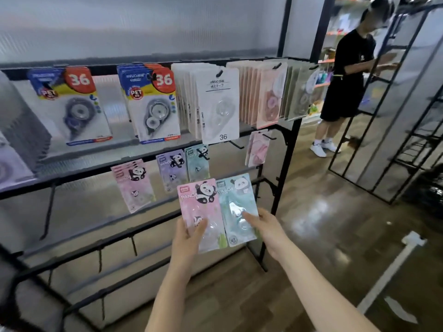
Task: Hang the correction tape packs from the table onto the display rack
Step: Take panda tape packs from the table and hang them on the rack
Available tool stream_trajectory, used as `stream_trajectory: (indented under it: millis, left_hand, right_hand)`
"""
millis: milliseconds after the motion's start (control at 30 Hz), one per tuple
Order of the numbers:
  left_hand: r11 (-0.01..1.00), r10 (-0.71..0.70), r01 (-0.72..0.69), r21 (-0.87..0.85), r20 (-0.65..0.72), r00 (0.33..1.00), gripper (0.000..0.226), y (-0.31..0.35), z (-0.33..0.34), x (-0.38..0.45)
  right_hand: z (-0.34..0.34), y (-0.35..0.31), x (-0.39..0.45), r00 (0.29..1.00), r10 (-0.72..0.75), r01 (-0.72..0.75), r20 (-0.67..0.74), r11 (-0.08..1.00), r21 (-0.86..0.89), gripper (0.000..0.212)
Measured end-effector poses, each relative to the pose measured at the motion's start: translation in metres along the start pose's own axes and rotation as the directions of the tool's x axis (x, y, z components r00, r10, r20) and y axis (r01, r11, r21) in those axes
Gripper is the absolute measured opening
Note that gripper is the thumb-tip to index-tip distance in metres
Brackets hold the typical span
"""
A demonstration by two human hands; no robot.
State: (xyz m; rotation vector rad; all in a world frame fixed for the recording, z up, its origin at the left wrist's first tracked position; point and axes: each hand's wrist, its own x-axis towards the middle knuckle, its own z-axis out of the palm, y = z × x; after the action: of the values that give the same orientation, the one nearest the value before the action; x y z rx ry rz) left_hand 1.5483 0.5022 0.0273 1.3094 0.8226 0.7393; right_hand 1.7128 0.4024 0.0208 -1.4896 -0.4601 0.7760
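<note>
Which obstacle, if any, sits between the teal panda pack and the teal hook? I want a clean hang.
Nothing visible blocks it. The teal panda pack in the right hand sits below the hung teal packs, with open air between.

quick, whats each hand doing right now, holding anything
Left hand: holds the pink panda pack, thumb on its front.
Right hand: holds the blue panda pack, thumb on its front.

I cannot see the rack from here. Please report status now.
Left hand holds pink panda pack. Right hand holds blue panda pack. Neither hung yet. Nothing blocks the rack.
</note>
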Motion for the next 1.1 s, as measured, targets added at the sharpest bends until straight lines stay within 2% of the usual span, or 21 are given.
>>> stream_trajectory:
  millis: [133, 267, 367, 533, 700, 867, 1100]
  left_hand:
    - [0.998, 0.021, -0.017, 0.053, -0.071, 0.997, 0.019, 0.004, 0.005, 0.031]
    - [0.997, 0.030, -0.022, 0.075, -0.104, 0.994, 0.035, 0.002, 0.004, 0.065]
    - [0.996, 0.050, -0.041, 0.081, -0.119, 0.992, 0.039, 0.003, 0.005, 0.086]
    - [0.995, 0.061, -0.051, 0.091, -0.120, 0.991, 0.034, 0.002, 0.008, 0.105]
    - [0.998, 0.035, -0.029, 0.055, -0.106, 0.994, 0.034, -0.003, 0.006, 0.119]
    - [0.998, 0.040, -0.036, 0.044, -0.103, 0.994, 0.024, -0.008, 0.002, 0.132]
    - [0.999, 0.049, -0.047, 0.024, -0.104, 0.993, 0.027, -0.011, -0.002, 0.142]
  right_hand:
    - [0.011, -0.005, 0.052, 0.999, -0.004, 0.007, 0.033, 0.998, -0.067, 0.025]
    - [0.029, -0.013, 0.100, 0.999, -0.034, 0.039, 0.038, 0.989, -0.143, 0.016]
    - [0.042, -0.014, 0.131, 0.999, -0.038, 0.041, 0.022, 0.987, -0.154, 0.012]
    - [0.055, -0.003, 0.156, 0.999, -0.006, 0.010, 0.046, 0.997, -0.082, 0.017]
    - [0.057, 0.008, 0.168, 0.998, -0.016, 0.016, 0.065, 1.000, -0.006, 0.003]
    - [0.058, 0.014, 0.181, 0.999, -0.029, 0.031, 0.034, 0.999, -0.045, 0.006]
    - [0.068, 0.015, 0.191, 0.998, -0.062, 0.061, 0.017, 0.995, 0.084, 0.008]
